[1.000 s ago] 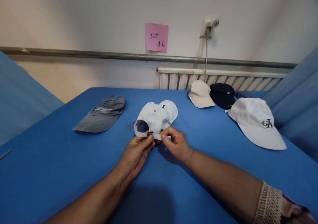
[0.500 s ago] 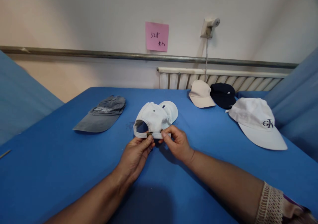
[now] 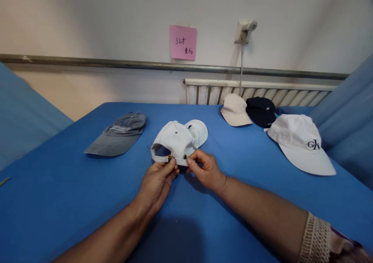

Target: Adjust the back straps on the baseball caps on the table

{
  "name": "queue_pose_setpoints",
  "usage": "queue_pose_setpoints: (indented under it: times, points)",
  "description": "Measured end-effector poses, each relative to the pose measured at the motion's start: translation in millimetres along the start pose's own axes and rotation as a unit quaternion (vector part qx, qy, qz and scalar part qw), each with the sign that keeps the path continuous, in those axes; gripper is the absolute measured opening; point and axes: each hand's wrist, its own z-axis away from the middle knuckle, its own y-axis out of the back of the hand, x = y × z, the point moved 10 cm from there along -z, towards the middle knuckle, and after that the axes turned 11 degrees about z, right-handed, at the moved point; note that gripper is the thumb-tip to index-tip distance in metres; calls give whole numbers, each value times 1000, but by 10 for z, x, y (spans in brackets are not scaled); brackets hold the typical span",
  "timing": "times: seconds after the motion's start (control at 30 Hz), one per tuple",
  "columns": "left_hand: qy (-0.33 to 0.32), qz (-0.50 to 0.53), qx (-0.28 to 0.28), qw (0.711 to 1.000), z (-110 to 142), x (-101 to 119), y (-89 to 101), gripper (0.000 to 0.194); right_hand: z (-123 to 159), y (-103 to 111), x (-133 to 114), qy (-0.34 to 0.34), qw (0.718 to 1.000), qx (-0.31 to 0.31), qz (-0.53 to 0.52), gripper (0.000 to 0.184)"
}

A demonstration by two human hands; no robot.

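A white baseball cap (image 3: 172, 138) with a small dark embroidered logo lies in front of me, its back opening turned my way and its brim pointing away to the right. My left hand (image 3: 159, 179) pinches the cap's back strap (image 3: 178, 162) beside the brass-coloured buckle (image 3: 171, 159). At the strap's right end, thumb and fingers of my right hand (image 3: 206, 170) are closed on it. A second metal piece shows near my right thumb. My fingers partly hide the strap.
A grey cap (image 3: 119, 132) lies at the left on the blue table cover (image 3: 87, 208). Toward the back right sit a beige cap (image 3: 235, 109) and a navy cap (image 3: 260, 111), with a larger white cap (image 3: 300, 142) nearer. Behind are a radiator (image 3: 262, 88) and a metal rail (image 3: 116, 63).
The white cap has shifted and turned slightly to the left, along with my left hand. Less of the strap end sticks out past my right thumb.
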Motion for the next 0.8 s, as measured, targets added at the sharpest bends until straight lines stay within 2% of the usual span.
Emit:
queue_pose_setpoints:
  times: [0.23, 0.63, 0.8]
  points:
    - [7, 4, 6, 1000, 26, 2, 1, 20, -13, 23, 28, -14, 1000, 9, -19, 21]
    - [41, 32, 13, 999, 15, -56, 31, 13, -43, 38, 256, -59, 994, 47, -81, 27]
    - [57, 43, 16, 997, 1, -75, 35, 12, -28, 11, 230, -56, 996, 32, -69, 27]
